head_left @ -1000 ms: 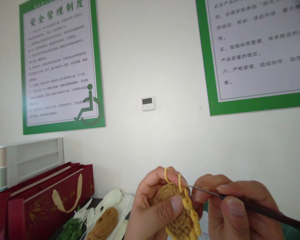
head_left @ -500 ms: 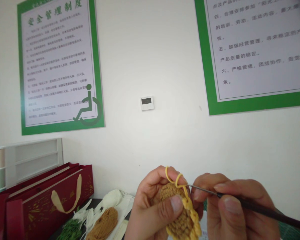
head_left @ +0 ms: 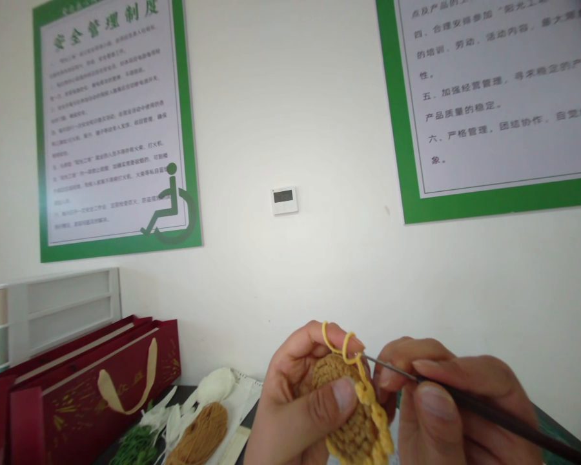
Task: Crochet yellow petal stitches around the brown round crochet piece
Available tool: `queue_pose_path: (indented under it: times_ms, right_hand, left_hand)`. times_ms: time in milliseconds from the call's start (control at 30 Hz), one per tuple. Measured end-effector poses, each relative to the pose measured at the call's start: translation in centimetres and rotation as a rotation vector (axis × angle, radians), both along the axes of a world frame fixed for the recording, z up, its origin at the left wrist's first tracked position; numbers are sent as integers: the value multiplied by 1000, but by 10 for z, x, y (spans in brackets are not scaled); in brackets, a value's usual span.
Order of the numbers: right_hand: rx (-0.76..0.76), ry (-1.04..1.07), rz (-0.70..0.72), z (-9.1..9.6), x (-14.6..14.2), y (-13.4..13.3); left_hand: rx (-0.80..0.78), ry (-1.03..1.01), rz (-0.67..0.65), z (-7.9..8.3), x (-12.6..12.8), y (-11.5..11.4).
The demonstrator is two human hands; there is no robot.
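Note:
My left hand (head_left: pixel 303 400) pinches a round brown crochet piece (head_left: pixel 351 429) between thumb and fingers. A chunky yellow stitched edge (head_left: pixel 378 423) runs along the right side of this piece. Yellow yarn (head_left: pixel 346 349) loops around my left index finger and leads down to that edge. In my right hand (head_left: pixel 445 400) is a crochet hook (head_left: pixel 484 403) with a dark handle, gripped like a pen. Its thin metal tip reaches left to the yellow yarn near my left index fingertip.
A brown yarn skein (head_left: pixel 201 436), a white yarn ball (head_left: pixel 216 386) and green yarn (head_left: pixel 134 445) lie at the lower left. Red gift bags (head_left: pixel 97 394) stand beside a drawer unit (head_left: pixel 72 313). A thermostat (head_left: pixel 285 201) and green-framed posters (head_left: pixel 111 129) are on the wall.
Both hands stay nearly in place, with the crochet piece shifted slightly to the right. The hook's handle has tilted a little lower at its right end.

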State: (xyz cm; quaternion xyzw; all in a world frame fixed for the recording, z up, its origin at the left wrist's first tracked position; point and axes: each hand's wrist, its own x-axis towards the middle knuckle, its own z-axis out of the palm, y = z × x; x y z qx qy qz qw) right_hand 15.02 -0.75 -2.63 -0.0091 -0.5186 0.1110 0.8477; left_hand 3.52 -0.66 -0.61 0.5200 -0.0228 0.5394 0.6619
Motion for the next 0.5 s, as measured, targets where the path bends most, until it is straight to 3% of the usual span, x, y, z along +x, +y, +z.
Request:
queue_pose_path:
  times_ms: [200,367,433,500]
  right_hand:
    - [23,3,-74,-1,-1,6]
    - [151,-13,-409,-10,5,8]
    - [132,-196,-547,-16,11,6]
    - [127,-239,-633,-21,16,4]
  left_hand:
    - [-69,29,15,4,-2,-4]
    - [-46,79,42,6,1,-5]
    - [-13,51,40,6,3,-2]
    - [8,23,34,5,5,0]
